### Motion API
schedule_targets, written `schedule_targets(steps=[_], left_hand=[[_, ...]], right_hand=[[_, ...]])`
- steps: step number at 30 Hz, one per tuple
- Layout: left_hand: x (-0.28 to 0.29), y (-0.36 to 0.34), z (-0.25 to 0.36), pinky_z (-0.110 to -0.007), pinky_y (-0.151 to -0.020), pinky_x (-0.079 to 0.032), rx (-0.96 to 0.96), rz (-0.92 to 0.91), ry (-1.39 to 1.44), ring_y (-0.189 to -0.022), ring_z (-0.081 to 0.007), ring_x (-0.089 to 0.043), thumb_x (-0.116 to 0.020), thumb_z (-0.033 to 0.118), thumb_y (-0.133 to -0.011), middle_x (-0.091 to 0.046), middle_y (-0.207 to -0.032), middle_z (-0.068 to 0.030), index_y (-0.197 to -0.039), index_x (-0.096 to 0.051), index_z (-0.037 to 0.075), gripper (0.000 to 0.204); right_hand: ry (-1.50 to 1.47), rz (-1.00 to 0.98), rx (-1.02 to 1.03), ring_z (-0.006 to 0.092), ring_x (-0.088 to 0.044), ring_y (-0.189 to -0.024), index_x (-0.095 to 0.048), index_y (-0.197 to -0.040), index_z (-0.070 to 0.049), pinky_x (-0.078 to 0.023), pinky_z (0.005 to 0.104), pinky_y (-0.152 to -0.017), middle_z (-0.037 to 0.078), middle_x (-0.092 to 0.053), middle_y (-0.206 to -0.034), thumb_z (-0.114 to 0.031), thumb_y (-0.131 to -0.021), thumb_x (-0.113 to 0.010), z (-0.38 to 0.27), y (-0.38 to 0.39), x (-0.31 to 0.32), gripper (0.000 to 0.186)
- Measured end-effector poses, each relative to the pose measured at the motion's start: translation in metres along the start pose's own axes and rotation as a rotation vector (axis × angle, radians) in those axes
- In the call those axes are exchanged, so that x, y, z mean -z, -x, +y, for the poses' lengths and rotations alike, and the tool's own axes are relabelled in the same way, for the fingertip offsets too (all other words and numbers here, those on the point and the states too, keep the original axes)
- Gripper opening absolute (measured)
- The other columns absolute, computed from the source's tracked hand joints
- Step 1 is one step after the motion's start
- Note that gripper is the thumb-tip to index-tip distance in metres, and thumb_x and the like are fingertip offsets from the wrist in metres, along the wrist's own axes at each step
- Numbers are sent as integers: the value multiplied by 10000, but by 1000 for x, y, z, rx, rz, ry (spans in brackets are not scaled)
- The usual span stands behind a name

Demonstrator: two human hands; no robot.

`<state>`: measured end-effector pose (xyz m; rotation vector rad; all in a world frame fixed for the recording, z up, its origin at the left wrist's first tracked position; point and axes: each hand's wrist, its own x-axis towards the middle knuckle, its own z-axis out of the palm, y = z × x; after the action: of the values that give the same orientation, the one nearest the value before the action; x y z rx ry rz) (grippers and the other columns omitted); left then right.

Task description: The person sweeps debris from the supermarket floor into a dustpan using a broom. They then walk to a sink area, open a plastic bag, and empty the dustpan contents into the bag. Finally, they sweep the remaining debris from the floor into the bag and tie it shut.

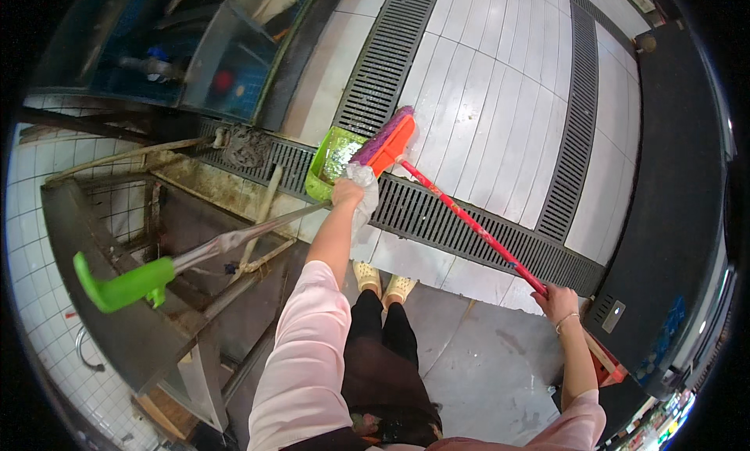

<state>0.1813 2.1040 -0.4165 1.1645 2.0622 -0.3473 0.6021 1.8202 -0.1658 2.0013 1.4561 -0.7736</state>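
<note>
My left hand reaches down and grips a crumpled white plastic piece beside a green dustpan that rests on the floor grate. The dustpan's long metal handle with a green grip slants up toward the lower left. My right hand holds the red stick of a broom. Its orange head with purple bristles lies against the dustpan's mouth. My feet in pale shoes stand just behind the grate.
Dark metal drain grates cross the white tiled floor. A grimy tiled sink structure stands at the left. A dark counter runs along the right. A glass tank sits at the upper left.
</note>
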Motion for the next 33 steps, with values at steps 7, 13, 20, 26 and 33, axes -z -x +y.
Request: schedule_targets(steps=[7, 13, 20, 26, 33], left_hand=[[3, -13, 1, -388, -903, -448, -226, 237, 218, -1044, -379, -559, -808, 289, -620, -589, -1064, -257, -1227, -373, -52, 821], [-27, 1, -60, -433, -972, -375, -676, 637, 233, -1132, -394, -452, -855, 359, -526, -455, -1210, -268, -1246, -358, -51, 967], [-69, -8, -116, -437, -873, -443, -399, 249, 563, -1019, -397, -558, -820, 341, -609, -568, -1094, -268, -1162, -442, -59, 780], [-58, -3, -86, -483, -753, -460, -397, 322, 281, -882, -450, -585, -717, 325, -740, -618, -883, -283, -1074, -466, -40, 554], [3, 14, -48, -484, -777, -473, -261, 262, -44, -871, -421, -610, -671, 308, -781, -628, -894, -263, -1044, -465, -2, 456]], right_hand=[[51, 13, -1, 338, -621, -640, -634, -883, -74, -485, 438, -631, 145, -632, -662, -479, -793, -596, -5, -3, 0, 416], [49, 45, 10, 322, -619, -604, -609, -755, -65, -483, 425, -618, 130, -621, -624, -479, -781, -614, -12, -8, -14, 414], [8, 105, 57, 317, -595, -559, -567, -686, -80, -466, 424, -574, 117, -594, -577, -426, -783, -629, -17, -6, -30, 365], [-88, 180, 55, 325, -570, -542, -538, -668, -79, -449, 429, -545, 108, -548, -535, -362, -742, -673, 5, 13, -37, 322], [-53, 210, 101, 340, -571, -559, -554, -657, -66, -450, 424, -543, 139, -576, -588, -305, -730, -687, 16, 17, -17, 283]])
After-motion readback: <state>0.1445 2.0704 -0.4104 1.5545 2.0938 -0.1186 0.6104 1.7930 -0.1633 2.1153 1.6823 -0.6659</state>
